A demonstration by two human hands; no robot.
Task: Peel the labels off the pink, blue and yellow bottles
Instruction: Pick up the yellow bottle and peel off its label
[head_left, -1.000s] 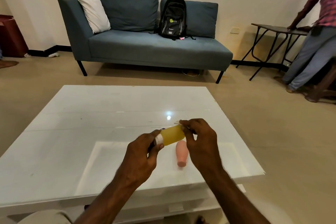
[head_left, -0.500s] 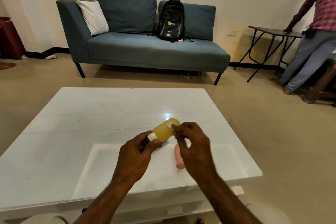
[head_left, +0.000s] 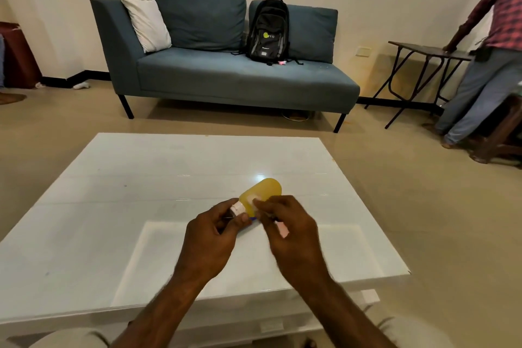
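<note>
Beige floor lies open on every side of the desk, widest to the right and toward the blue sofa against the far wall. White and glossy, the desk is bare across its far half and left side; its near edge runs just under the forearms and its right corner juts out past the right wrist. A second person leans on a dark folding table at the far right, well apart from the desk. A black backpack and a white cushion sit on the sofa.

Above the desk's near middle, the left hand is closed around the cap end of the yellow bottle, which tilts up and away. The right hand pinches at a pale label on the bottle's side. A pink bottle shows as a sliver beneath the right hand, and a speck of blue peeks between the hands.
</note>
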